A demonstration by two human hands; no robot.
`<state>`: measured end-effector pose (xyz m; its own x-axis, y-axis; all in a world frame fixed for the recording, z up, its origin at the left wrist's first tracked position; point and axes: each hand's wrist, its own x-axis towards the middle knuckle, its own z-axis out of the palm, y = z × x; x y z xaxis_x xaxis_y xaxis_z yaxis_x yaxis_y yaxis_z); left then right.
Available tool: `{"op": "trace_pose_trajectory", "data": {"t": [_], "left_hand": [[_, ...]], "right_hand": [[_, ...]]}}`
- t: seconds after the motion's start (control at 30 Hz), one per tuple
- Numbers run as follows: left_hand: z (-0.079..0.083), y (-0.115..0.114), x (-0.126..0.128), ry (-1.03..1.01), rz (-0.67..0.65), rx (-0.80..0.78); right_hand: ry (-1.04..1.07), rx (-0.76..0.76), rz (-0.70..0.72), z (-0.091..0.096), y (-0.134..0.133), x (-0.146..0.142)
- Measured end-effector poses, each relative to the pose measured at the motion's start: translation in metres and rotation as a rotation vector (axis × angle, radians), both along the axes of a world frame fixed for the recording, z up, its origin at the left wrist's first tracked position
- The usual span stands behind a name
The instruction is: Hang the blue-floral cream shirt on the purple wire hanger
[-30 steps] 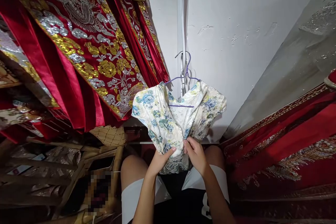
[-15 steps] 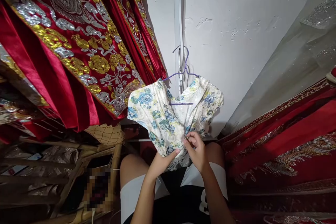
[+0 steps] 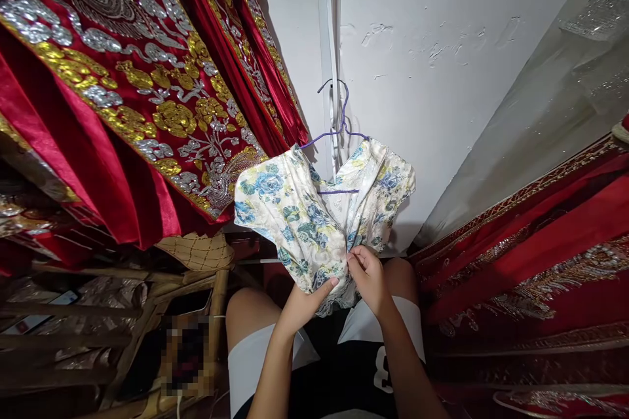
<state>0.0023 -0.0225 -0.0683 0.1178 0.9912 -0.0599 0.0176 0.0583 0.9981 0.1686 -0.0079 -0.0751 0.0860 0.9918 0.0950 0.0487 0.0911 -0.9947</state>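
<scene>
A white blouse with blue and yellow flowers [image 3: 307,222] hangs in front of me on a purple wire hanger [image 3: 343,126]. My left hand [image 3: 307,301] is closed on its lower left front, thumb on top of the cloth and the other fingers hidden beneath it. With thumb and fingertips, my right hand [image 3: 366,275] pinches the front edge of the blouse at the bottom of the V neckline. Any small fastener between those fingertips is too small to make out. Below both hands the hem gathers above my lap.
Red drapes with gold and silver sequins [image 3: 177,118] hang at the left. Red beaded cloth [image 3: 555,275] covers the right side. A white wall [image 3: 417,98] stands behind the hanger. At lower left is a wooden rack [image 3: 219,301] with a dark phone [image 3: 189,302] on it.
The right fingers have drawn closer together at the neckline edge. The left hand keeps its hold. The whole view has shifted slightly.
</scene>
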Motion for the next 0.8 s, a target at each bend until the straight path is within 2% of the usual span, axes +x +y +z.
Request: {"op": "trace_pose_trajectory", "data": {"t": [0.23,0.37,0.43,0.53,0.6,0.67,0.7,0.73,0.8], "left_hand": [[0.002,-0.001,0.000,0.045,-0.036,0.047],[-0.002,0.000,0.001,0.036,-0.012,0.021],[-0.008,0.004,-0.001,0.006,0.106,0.012],[-0.022,0.012,-0.008,-0.019,0.441,0.021],[-0.031,0.016,-0.012,0.017,0.698,0.142],[-0.039,0.016,-0.012,0.125,0.875,0.361],[-0.042,0.016,-0.009,0.196,0.874,0.466],[-0.044,0.014,-0.005,0.269,0.798,0.542],[-0.048,0.014,0.008,0.372,0.521,0.616]], "right_hand": [[0.000,-0.010,-0.003,0.001,0.000,-0.002],[0.119,-0.030,-0.010,0.002,0.001,0.000],[0.181,-0.023,-0.029,0.003,0.000,0.002],[0.179,0.010,-0.025,0.002,-0.003,0.005],[0.152,0.022,0.015,0.000,-0.004,0.004],[0.139,0.023,0.036,-0.004,-0.003,0.002],[0.144,0.020,0.037,-0.005,-0.003,-0.001],[0.157,0.013,0.035,-0.007,-0.002,-0.004],[0.192,-0.015,0.039,-0.010,0.001,-0.009]]}}
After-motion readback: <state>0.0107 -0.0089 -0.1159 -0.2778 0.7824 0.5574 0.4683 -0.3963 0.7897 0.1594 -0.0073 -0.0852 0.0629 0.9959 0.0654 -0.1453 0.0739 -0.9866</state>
